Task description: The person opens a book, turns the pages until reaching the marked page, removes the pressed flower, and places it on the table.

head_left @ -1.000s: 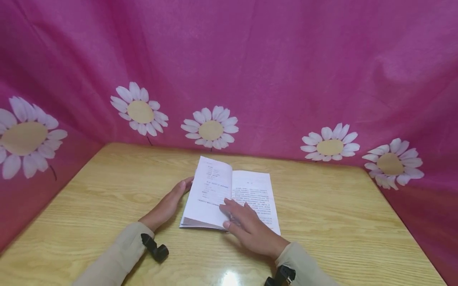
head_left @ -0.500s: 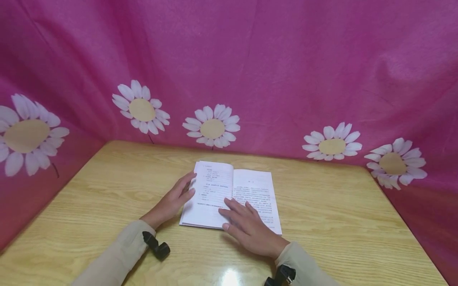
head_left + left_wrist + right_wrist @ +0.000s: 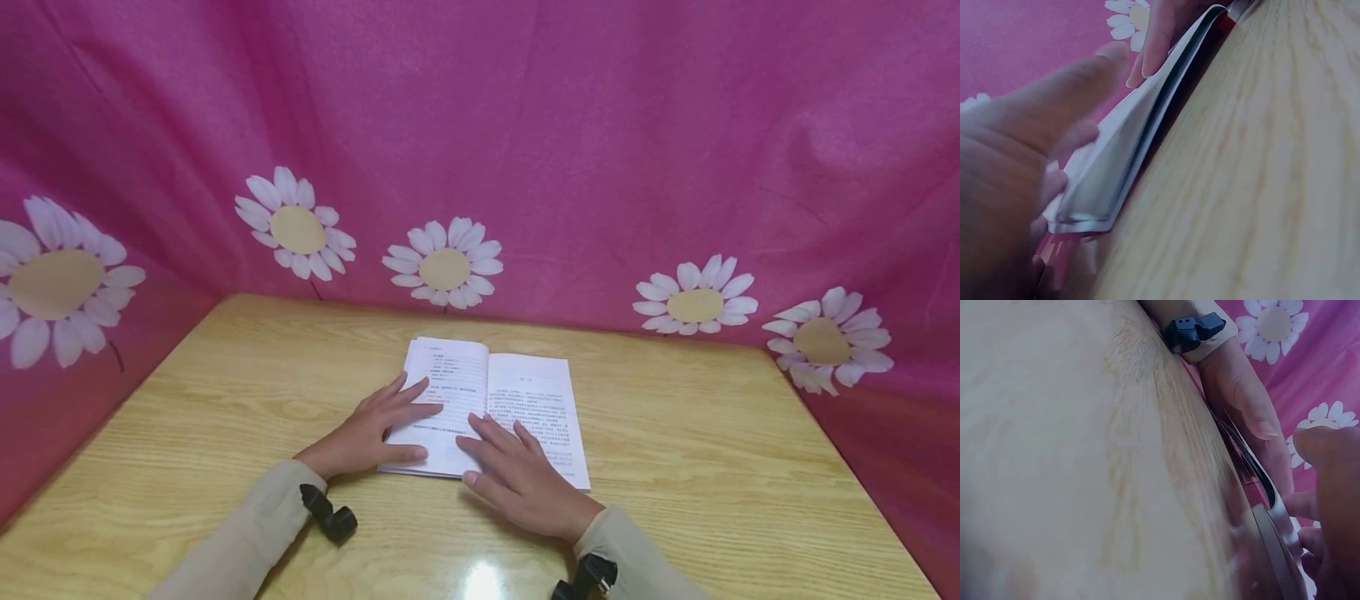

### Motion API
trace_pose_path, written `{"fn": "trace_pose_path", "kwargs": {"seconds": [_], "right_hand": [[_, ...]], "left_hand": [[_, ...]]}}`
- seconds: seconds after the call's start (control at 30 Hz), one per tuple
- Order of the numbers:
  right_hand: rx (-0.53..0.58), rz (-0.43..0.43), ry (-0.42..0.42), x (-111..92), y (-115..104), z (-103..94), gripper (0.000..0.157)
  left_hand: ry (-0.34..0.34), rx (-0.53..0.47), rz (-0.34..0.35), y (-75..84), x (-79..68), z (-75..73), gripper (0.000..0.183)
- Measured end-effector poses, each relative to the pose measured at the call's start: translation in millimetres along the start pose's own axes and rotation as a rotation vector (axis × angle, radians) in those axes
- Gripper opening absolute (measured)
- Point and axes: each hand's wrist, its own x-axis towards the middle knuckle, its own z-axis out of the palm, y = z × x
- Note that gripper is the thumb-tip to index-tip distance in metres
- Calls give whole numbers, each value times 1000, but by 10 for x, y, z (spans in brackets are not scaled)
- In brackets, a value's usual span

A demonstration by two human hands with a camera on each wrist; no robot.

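Note:
An open book (image 3: 528, 379) with printed white pages lies on the wooden table. Across its left page spreads my left hand (image 3: 367, 432), fingers straight and apart, with the thumb near the page's lower part. My right hand (image 3: 525, 487) rests over the lower middle of the book by the spine, fingers extended and covering some of the right page's text. In the left wrist view the book (image 3: 1113, 156) shows edge-on, its left half slightly raised along the near edge. The right wrist view has the book's edge (image 3: 1279, 519) beside both hands.
The wooden table (image 3: 712, 442) extends around the book on all sides. Behind it and along its sides hangs a pink cloth (image 3: 570, 167) printed with large white daisies. Black camera mounts (image 3: 330, 515) sit on both sleeved wrists.
My left hand has come from behind the book's left edge onto the left page, moving right. That page, lifted a second ago, now lies flatter. The right hand has hardly moved.

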Motion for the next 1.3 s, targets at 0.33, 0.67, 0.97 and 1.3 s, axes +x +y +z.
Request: {"fn": "trace_pose_path", "kwargs": {"seconds": [0.33, 0.67, 0.97, 1.3], "right_hand": [[125, 24, 17, -2, 78, -85, 56], [213, 174, 148, -82, 507, -350, 67], [220, 338, 140, -161, 873, -513, 84], [129, 324, 137, -177, 1021, -464, 97]], "left_hand": [[-62, 85, 22, 26, 41, 26, 72], [-76, 107, 12, -10, 33, 65, 74], [-71, 111, -1, 3, 15, 52, 73], [-74, 98, -32, 2, 8, 37, 75]]}}
